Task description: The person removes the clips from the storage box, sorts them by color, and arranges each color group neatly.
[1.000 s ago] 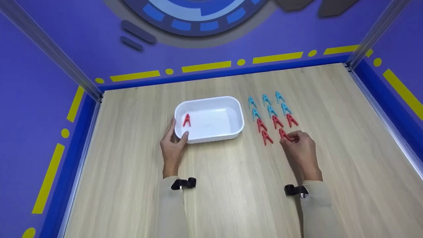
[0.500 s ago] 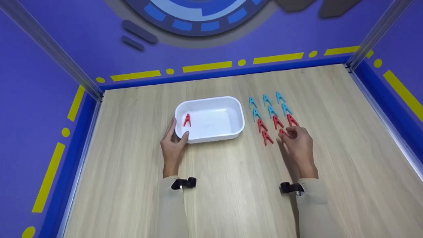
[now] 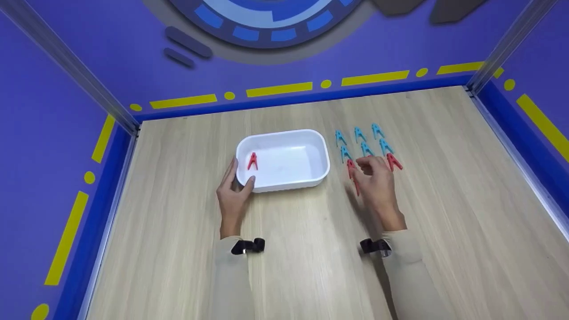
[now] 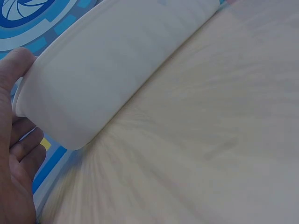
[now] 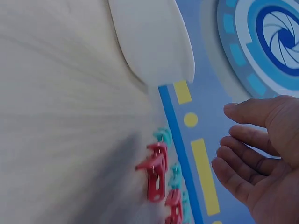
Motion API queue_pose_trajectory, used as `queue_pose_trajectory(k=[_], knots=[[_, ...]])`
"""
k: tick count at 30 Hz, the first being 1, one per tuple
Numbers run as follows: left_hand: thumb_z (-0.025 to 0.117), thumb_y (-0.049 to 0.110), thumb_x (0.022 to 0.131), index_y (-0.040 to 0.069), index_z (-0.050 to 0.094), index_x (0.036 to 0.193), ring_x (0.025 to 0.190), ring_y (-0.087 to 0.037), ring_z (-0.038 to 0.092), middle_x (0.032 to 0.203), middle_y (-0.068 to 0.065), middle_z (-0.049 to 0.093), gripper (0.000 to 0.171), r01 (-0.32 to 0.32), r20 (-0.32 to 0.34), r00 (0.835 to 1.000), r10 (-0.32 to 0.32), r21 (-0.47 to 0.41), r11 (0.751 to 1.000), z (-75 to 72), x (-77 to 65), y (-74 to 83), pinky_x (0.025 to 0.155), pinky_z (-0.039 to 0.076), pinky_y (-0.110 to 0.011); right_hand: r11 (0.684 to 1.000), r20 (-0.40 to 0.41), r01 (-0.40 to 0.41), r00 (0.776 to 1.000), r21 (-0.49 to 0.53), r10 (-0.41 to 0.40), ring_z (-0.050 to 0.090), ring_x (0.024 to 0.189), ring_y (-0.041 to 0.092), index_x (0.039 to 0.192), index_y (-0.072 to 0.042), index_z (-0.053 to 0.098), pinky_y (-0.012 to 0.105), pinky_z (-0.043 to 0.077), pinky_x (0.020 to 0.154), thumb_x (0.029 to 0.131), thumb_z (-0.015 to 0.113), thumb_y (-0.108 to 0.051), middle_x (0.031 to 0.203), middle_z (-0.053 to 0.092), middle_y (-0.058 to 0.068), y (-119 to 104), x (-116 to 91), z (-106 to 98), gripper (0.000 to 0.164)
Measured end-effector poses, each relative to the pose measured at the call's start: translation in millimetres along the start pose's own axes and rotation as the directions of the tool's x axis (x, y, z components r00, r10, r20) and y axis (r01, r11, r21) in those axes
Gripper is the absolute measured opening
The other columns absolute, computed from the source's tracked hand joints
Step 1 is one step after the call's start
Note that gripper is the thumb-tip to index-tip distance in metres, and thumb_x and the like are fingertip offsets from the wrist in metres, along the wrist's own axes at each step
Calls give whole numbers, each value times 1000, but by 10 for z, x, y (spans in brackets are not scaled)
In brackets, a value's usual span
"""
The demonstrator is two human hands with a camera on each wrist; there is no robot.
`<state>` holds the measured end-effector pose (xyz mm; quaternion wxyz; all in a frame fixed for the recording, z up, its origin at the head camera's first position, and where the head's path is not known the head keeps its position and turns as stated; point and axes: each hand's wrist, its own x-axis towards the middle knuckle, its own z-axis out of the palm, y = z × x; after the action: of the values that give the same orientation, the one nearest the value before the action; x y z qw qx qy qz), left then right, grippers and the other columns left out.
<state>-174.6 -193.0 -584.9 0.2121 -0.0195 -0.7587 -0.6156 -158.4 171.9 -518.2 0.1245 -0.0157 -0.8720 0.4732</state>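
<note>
A white tray (image 3: 289, 180) sits on the table with one red clothespin (image 3: 252, 161) inside. At its left end, my left hand (image 3: 232, 202) holds the rim, thumb at the near corner; the left wrist view shows the fingers (image 4: 28, 144) curled outside the wall. My right hand (image 3: 378, 189) is over the near rows of clothespins, thumb apart from the other fingers. Nothing is between the thumb (image 5: 252, 111) and fingers in the right wrist view. Several red clothespins, including one at the right (image 3: 394, 161), stand in rows, some hidden by that hand.
Several blue clothespins (image 3: 365, 149) stand in rows behind the red ones, right of the tray. The wooden table (image 3: 306, 266) is bounded by blue printed walls (image 3: 275, 75) at the back and sides.
My right hand has let go of a red clothespin in the nearest row and moved left over its neighbours. The left hand and tray have stayed put.
</note>
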Motion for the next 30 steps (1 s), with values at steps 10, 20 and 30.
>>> queue_pose_trajectory(k=[10,20,30], knots=[[86,8,90,-3,51,153,152,-25,40,161,-13,49,73,2,0,1000,-2,-2,1000,-1,10,3,125,30,-30,987,68,156,986,-47,-153,64,101,31,120,1,71,46,59,91,96,82,-15,113,67,16,-282,117,235,32],[86,4,88,-4,54,151,152,-30,40,159,-17,50,70,-9,-11,1000,9,-33,999,5,9,-9,125,31,-31,968,167,253,954,5,-250,66,107,31,123,2,69,46,59,98,97,81,-19,116,67,16,-471,196,496,36],[85,6,90,-4,52,153,152,-28,40,160,-16,48,72,-5,1,1000,5,-2,1000,1,-3,1,125,31,-31,930,263,365,895,35,-361,66,106,35,123,2,67,46,59,94,98,80,-23,115,65,16,-614,263,795,37]])
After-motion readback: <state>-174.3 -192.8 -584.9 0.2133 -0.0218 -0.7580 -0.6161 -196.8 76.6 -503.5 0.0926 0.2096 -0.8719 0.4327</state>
